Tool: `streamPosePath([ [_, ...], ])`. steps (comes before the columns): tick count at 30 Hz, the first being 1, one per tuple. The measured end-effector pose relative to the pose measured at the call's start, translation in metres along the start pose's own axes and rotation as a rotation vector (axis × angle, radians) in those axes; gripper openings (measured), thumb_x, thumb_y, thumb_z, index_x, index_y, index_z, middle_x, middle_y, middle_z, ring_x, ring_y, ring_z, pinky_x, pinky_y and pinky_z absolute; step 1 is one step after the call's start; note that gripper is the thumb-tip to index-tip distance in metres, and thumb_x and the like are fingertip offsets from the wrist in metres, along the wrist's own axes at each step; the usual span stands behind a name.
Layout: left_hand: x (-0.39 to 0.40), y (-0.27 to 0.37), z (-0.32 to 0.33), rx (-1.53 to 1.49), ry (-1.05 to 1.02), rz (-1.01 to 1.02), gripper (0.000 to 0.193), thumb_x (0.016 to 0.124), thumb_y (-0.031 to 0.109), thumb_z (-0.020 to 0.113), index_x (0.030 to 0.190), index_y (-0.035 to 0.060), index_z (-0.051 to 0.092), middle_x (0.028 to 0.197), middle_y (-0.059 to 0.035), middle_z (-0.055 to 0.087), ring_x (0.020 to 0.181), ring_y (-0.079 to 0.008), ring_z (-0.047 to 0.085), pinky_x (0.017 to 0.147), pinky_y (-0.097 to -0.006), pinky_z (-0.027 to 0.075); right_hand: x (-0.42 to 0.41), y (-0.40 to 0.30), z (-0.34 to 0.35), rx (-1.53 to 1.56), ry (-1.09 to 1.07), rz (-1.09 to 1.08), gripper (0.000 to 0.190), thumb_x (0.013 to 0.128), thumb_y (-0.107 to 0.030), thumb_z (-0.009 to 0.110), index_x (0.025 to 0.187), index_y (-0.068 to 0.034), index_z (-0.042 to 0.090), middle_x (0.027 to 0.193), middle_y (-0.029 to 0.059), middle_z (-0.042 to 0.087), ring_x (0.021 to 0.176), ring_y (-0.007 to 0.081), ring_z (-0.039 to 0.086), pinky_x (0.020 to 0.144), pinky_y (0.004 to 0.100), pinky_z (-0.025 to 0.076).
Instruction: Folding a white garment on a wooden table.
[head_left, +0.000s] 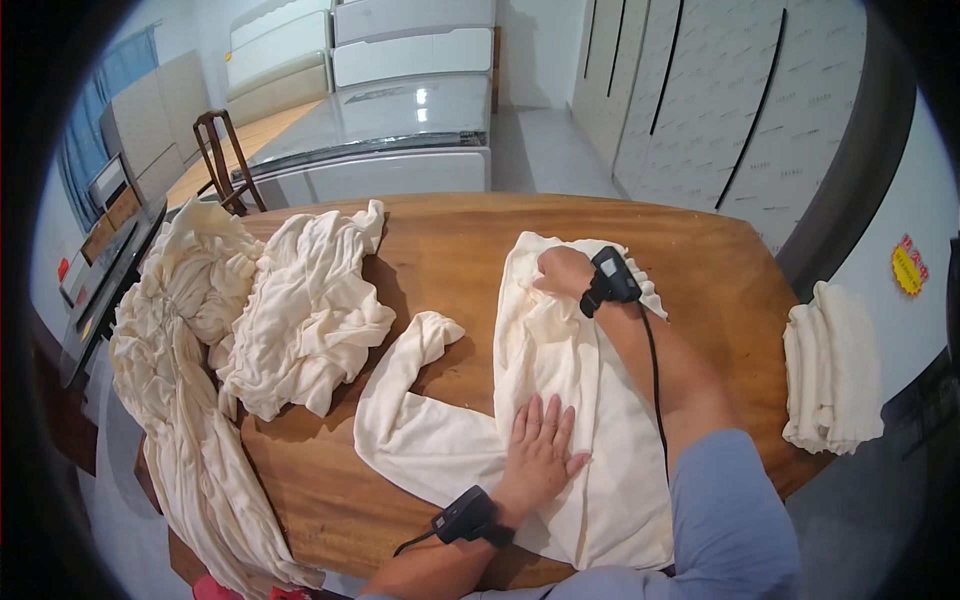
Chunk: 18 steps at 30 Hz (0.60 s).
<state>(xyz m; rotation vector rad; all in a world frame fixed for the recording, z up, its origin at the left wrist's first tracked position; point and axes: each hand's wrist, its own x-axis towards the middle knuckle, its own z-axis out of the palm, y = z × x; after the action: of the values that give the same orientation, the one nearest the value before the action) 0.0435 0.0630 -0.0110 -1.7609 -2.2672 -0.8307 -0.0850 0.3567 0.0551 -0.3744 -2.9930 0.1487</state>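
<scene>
A cream knit garment lies spread on the wooden table before me. One of its sleeves reaches out to the left and bends upward. My left hand rests flat on the middle of the cloth, palm down and fingers a little apart. Farther up, near the garment's far edge, the curled fingers of my right hand grip a bit of the fabric. Folds run through the cloth between both hands. Each wrist wears a black strapped device with a cable.
Crumpled cream garments are heaped on the left of the wooden table, one long piece hanging over its edge. A folded cream stack sits at the right edge. Beyond are a wooden chair and a plastic-wrapped bed.
</scene>
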Motion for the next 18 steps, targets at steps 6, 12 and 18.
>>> streamPosePath([
  [6, 0.004, 0.003, -0.008, -0.005, -0.064, -0.027, 0.068, 0.088, 0.046, 0.058, 0.136, -0.0019, 0.048, 0.144, -0.0249, 0.04, 0.134, -0.0456, 0.033, 0.112, -0.0542, 0.021, 0.023, 0.038, -0.023, 0.429, 0.322, 0.252, 0.026, 0.078, -0.029, 0.068, 0.091, -0.006, 0.068, 0.081, 0.0152, 0.069, 0.078, 0.034, 0.066, 0.072, 0.0439, 0.052],
  [12, 0.005, 0.003, -0.007, -0.044, -0.052, -0.02, 0.068, 0.088, 0.043, 0.061, 0.136, -0.0024, 0.047, 0.145, -0.0257, 0.039, 0.135, -0.0474, 0.032, 0.112, -0.0552, 0.021, 0.029, 0.064, -0.013, 0.62, 0.872, 0.28, 0.042, 0.087, -0.026, 0.063, 0.121, -0.004, 0.051, 0.104, 0.0182, 0.066, 0.096, 0.0335, 0.064, 0.083, 0.0434, 0.05],
  [18, 0.004, 0.003, -0.009, -0.023, -0.048, -0.019, 0.07, 0.085, 0.042, 0.064, 0.136, -0.0021, 0.047, 0.144, -0.026, 0.04, 0.134, -0.0475, 0.032, 0.111, -0.0557, 0.022, -0.02, 0.062, 0.005, 0.358, 0.575, 0.187, 0.033, 0.086, -0.028, 0.064, 0.1, 0.002, 0.06, 0.103, 0.0195, 0.066, 0.095, 0.0258, 0.066, 0.08, 0.0372, 0.051],
])
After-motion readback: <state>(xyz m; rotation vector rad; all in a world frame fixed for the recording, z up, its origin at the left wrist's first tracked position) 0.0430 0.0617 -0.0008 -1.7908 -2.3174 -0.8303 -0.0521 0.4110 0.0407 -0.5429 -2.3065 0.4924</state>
